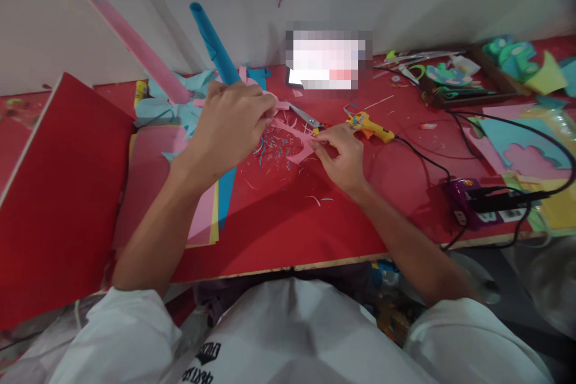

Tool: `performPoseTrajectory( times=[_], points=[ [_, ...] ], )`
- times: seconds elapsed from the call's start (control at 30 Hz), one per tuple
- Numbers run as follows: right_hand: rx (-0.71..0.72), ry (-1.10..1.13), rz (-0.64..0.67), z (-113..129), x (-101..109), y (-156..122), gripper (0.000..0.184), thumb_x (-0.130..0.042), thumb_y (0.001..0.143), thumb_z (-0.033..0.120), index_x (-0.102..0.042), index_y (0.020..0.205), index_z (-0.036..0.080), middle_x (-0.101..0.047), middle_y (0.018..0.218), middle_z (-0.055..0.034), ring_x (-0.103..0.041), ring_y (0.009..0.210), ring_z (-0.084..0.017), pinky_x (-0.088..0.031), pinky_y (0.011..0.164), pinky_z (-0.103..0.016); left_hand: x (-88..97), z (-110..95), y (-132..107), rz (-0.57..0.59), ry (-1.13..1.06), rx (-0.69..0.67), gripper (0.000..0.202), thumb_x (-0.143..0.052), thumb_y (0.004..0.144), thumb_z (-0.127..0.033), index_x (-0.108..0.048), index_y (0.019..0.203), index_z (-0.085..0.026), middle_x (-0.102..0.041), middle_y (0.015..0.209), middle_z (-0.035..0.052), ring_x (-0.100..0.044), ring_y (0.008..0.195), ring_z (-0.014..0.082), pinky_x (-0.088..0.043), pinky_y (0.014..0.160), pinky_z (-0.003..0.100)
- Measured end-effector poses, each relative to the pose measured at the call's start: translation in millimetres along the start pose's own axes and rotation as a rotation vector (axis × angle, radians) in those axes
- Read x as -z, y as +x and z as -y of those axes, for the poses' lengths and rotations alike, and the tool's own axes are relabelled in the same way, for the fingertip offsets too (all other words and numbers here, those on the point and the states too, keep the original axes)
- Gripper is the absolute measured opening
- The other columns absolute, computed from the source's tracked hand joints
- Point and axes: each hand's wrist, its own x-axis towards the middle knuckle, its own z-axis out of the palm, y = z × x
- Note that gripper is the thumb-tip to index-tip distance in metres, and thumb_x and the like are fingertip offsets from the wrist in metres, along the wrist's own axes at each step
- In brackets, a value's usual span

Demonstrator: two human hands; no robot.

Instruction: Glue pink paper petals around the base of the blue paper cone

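Observation:
A cut strip of pink paper (288, 128) stretches between my two hands, over the red table. My right hand (344, 156) pinches its right end between thumb and finger. My left hand (238, 117) is raised with curled fingers at the strip's left end; its fingertips are partly hidden, and the paper appears to be in them. Just behind the strip lie scissors (306, 116) with their blades toward my left hand. A yellow glue gun (375, 128) rests beyond my right hand. Thin paper shavings (276, 153) are scattered below the strip.
Pink and blue paper tubes (135, 42) lean upward at the left. A red board (67, 192) stands at the left beside stacked coloured paper (202, 219). A blurred-out screen (326, 60) is at the wall. To the right are a tray (490, 93), a purple box (463, 201) and black cables.

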Motion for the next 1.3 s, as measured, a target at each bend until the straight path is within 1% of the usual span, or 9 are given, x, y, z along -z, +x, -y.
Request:
performPoseTrajectory(
  times=[0.07, 0.27, 0.43, 0.67, 0.87, 1.0, 1.1, 1.23, 1.3],
  points=[
    [-0.012, -0.008, -0.027, -1, 1, 0, 0.034, -0.059, 0.106, 0.049, -0.068, 0.083, 0.026, -0.070, 0.078, -0.0026, -0.062, 0.078, -0.021, -0.052, 0.081, -0.041, 0.5, -1, 0, 0.022, 0.007, 0.011, 0.020, -0.052, 0.103, -0.024, -0.070, 0.095, -0.025, -0.075, 0.099, 0.0054, -0.066, 0.103, 0.0258, -0.045, 0.100, 0.048],
    [-0.066, 0.038, 0.011, -2, 8, 4, 0.033, -0.052, 0.109, 0.051, -0.075, 0.105, 0.027, -0.077, 0.103, -0.0067, -0.070, 0.099, -0.023, -0.054, 0.091, -0.042, 0.8, -7, -1, 0.013, 0.004, -0.008, 0.021, -0.053, 0.103, -0.022, -0.071, 0.094, -0.025, -0.076, 0.102, 0.0068, -0.068, 0.106, 0.0282, -0.045, 0.102, 0.050],
    [-0.040, 0.090, 0.077, 0, 2, 3, 0.034, -0.057, 0.107, 0.054, -0.075, 0.097, 0.028, -0.080, 0.099, -0.0047, -0.070, 0.097, -0.024, -0.054, 0.093, -0.045, -4.0, -10, -2, -0.006, -0.001, -0.057, 0.022, -0.051, 0.101, -0.022, -0.072, 0.096, -0.028, -0.076, 0.098, 0.0073, -0.070, 0.102, 0.0289, -0.048, 0.096, 0.050],
    [-0.002, 0.110, -0.016, 6, 1, 3, 0.024, -0.064, 0.104, 0.041, -0.076, 0.088, 0.028, -0.079, 0.090, -0.0032, -0.071, 0.092, -0.022, -0.056, 0.088, -0.043, -9.2, -9, -1, 0.072, 0.066, -0.092, 0.023, -0.047, 0.101, -0.016, -0.068, 0.093, -0.024, -0.075, 0.099, 0.0056, -0.068, 0.099, 0.0268, -0.044, 0.097, 0.049],
    [-0.078, 0.122, -0.093, 5, 6, 7, 0.028, -0.063, 0.105, 0.042, -0.076, 0.085, 0.027, -0.078, 0.087, -0.0018, -0.073, 0.088, -0.021, -0.057, 0.090, -0.043, -8.2, -9, -2, 0.078, 0.089, -0.095, 0.022, -0.047, 0.098, -0.013, -0.065, 0.089, -0.023, -0.074, 0.094, 0.0054, -0.067, 0.096, 0.0276, -0.042, 0.093, 0.049],
    [-0.135, 0.155, -0.211, 2, 9, 10, 0.030, -0.063, 0.105, 0.044, -0.073, 0.084, 0.025, -0.074, 0.083, -0.0016, -0.070, 0.083, -0.019, -0.055, 0.082, -0.040, -5.3, -10, -1, 0.065, 0.073, -0.057, 0.024, -0.048, 0.096, -0.011, -0.067, 0.090, -0.025, -0.077, 0.099, 0.0066, -0.068, 0.100, 0.0286, -0.042, 0.093, 0.050],
    [-0.189, 0.197, -0.279, 1, 11, 12, 0.037, -0.065, 0.104, 0.046, -0.065, 0.075, 0.023, -0.065, 0.074, 0.0005, -0.062, 0.073, -0.016, -0.051, 0.074, -0.036, -2.0, -8, -1, 0.075, 0.081, -0.033, 0.022, -0.051, 0.098, -0.012, -0.068, 0.092, -0.025, -0.077, 0.103, 0.0073, -0.068, 0.101, 0.0285, -0.043, 0.094, 0.050],
    [-0.219, 0.161, -0.264, -2, 11, 11, 0.053, -0.064, 0.104, 0.054, -0.052, 0.062, 0.023, -0.048, 0.061, 0.0042, -0.052, 0.061, -0.014, -0.052, 0.075, -0.036, 1.5, -5, -1, 0.032, 0.113, -0.016, 0.020, -0.052, 0.101, -0.016, -0.068, 0.091, -0.023, -0.076, 0.102, 0.0054, -0.067, 0.100, 0.0250, -0.045, 0.096, 0.047],
    [-0.195, 0.160, -0.224, -4, 10, 10, 0.047, -0.061, 0.104, 0.057, -0.061, 0.071, 0.024, -0.057, 0.069, 0.0014, -0.059, 0.070, -0.016, -0.056, 0.081, -0.039, 2.0, -4, -1, 0.004, 0.109, -0.001, 0.022, -0.052, 0.102, -0.018, -0.068, 0.088, -0.024, -0.076, 0.100, 0.0051, -0.067, 0.098, 0.0245, -0.046, 0.096, 0.047]
  ],
)
